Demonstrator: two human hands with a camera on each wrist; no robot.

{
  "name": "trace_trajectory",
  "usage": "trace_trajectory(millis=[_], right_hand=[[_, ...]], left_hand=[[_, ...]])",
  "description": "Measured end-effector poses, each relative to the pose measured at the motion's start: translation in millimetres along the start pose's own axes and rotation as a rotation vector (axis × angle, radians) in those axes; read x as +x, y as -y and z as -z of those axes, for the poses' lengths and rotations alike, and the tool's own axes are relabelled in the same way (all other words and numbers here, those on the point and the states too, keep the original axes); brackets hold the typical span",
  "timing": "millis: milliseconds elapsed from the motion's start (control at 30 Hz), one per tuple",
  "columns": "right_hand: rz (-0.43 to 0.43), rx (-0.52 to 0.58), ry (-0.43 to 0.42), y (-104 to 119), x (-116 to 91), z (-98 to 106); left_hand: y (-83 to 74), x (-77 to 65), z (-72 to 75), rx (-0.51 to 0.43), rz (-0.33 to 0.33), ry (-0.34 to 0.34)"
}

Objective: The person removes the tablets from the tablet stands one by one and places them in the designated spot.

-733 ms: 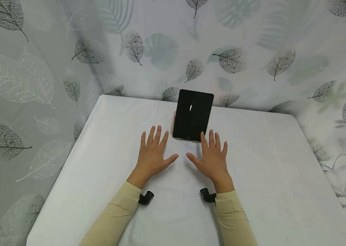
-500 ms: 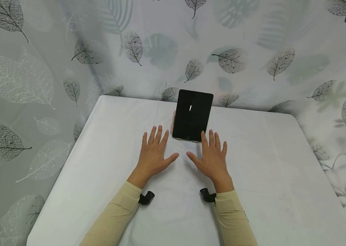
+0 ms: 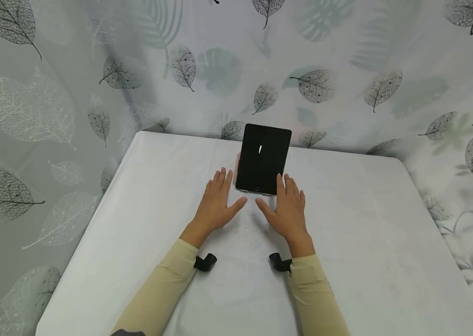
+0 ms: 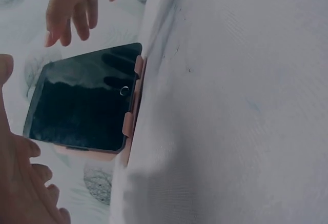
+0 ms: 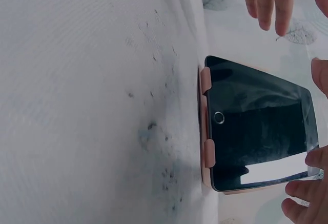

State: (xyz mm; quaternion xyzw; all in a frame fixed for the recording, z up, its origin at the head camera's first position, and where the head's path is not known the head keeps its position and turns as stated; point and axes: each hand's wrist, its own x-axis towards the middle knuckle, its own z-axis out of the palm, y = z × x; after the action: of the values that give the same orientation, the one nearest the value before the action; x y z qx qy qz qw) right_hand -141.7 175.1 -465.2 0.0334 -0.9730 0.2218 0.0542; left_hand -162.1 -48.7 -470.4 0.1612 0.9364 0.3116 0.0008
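Observation:
A black tablet [image 3: 263,158] with a dark screen leans on a pink stand [image 4: 128,124] at the back of the white table. Two pink lips of the stand hold its lower edge, as the right wrist view shows of the tablet [image 5: 256,126]. My left hand [image 3: 214,205] is in front of it on the left, fingers straight and thumb out, holding nothing. On the other side my right hand [image 3: 288,214] has its fingers extended, the index tip near the tablet's lower right corner in the head view. Contact there cannot be told.
The white cloth-covered table [image 3: 345,233] stretches to both sides of the hands. Behind it hangs a leaf-patterned curtain [image 3: 219,70]. Black wrist-camera mounts [image 3: 205,262] stick out from the inner side of both sleeves. Small dark specks [image 5: 166,178] mark the cloth.
Both hands have shifted slightly inward and forward toward the tablet. Their fingers have drawn closer together and the hands have turned a little. The tablet has stayed in place.

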Motion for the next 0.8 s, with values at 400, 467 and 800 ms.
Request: trace_trajectory(millis=[400, 467, 800], right_hand=[[-0.025, 0.257, -0.133, -2, 15, -12], [-0.037, 0.313, -0.130, -2, 16, -13], [-0.085, 0.428, -0.151, -6, 24, -20]], left_hand=[[8.0, 11.2, -8.9, -0.392, -0.015, -0.075], [9.8, 13.5, -11.0, -0.439, -0.012, -0.093], [15.3, 25.1, -23.5, -0.690, 0.027, -0.100]])
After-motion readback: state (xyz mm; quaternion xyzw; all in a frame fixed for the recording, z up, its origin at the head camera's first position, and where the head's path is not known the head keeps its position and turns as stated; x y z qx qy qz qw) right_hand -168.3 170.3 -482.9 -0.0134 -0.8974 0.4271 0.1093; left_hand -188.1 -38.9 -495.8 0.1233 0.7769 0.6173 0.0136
